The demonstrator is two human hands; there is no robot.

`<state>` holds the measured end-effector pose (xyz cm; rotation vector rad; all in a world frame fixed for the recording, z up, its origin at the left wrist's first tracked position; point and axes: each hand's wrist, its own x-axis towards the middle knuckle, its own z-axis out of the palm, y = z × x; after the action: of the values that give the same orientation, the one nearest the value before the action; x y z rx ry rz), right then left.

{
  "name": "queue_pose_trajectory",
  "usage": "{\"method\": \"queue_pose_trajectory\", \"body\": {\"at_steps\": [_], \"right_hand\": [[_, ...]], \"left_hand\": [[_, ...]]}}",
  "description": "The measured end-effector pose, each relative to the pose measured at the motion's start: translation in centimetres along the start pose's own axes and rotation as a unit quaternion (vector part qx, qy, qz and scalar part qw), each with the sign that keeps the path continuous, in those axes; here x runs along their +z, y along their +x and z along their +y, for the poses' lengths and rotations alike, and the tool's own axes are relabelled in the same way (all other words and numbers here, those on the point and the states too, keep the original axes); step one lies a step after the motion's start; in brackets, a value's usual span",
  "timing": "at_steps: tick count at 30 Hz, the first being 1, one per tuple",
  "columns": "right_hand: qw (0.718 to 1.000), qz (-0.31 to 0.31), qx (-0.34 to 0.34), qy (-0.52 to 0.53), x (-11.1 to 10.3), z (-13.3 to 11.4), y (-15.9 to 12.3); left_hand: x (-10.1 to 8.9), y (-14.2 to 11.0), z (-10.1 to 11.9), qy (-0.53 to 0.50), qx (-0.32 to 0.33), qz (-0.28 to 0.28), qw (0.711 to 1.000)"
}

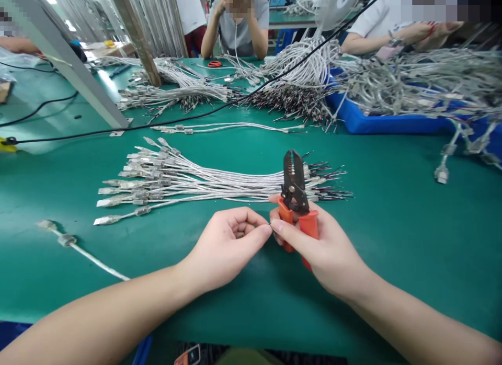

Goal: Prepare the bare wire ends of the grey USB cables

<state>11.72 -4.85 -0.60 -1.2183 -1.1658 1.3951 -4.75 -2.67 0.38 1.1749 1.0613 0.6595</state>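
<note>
My right hand (pixel 321 247) is wrapped round the orange handles of a wire stripper (pixel 295 190), its black jaws pointing up and away from me. My left hand (pixel 229 244) is curled, pinching something thin at its fingertips that meets my right forefinger; I cannot make out what it is. Both hands hover over the green table (pixel 411 218) just in front of a bundle of silvery cables (pixel 188 179) with metal plugs at the left and bare coloured wire ends at the right. One cable (pixel 78 247) runs from the left toward my left forearm.
More cable heaps (pixel 298 88) lie at the back, some in a blue tray (pixel 376 122). A black cord (pixel 157 125) crosses the table. A metal frame post (pixel 74 67) stands at left. Two people sit across the table; a fan (pixel 337 4) stands between them.
</note>
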Motion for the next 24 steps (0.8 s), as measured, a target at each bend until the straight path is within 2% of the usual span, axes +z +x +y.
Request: {"method": "queue_pose_trajectory", "body": {"at_steps": [6, 12, 16, 24], "right_hand": [[0.999, 0.014, 0.027, 0.027, 0.14, -0.28, 0.05], [0.999, 0.027, 0.015, 0.034, -0.08, 0.07, 0.41], [0.998, 0.037, 0.033, 0.039, -0.16, 0.16, 0.36], [0.999, 0.015, 0.041, 0.031, 0.35, -0.39, -0.01]], "left_hand": [[-0.01, 0.04, 0.42, -0.001, -0.020, 0.004, 1.000], [-0.35, 0.28, 0.47, -0.031, -0.060, -0.018, 0.998], [-0.35, 0.37, 0.51, -0.006, -0.054, -0.014, 0.998], [-0.04, 0.34, 0.58, 0.018, -0.025, 0.033, 0.999]]}}
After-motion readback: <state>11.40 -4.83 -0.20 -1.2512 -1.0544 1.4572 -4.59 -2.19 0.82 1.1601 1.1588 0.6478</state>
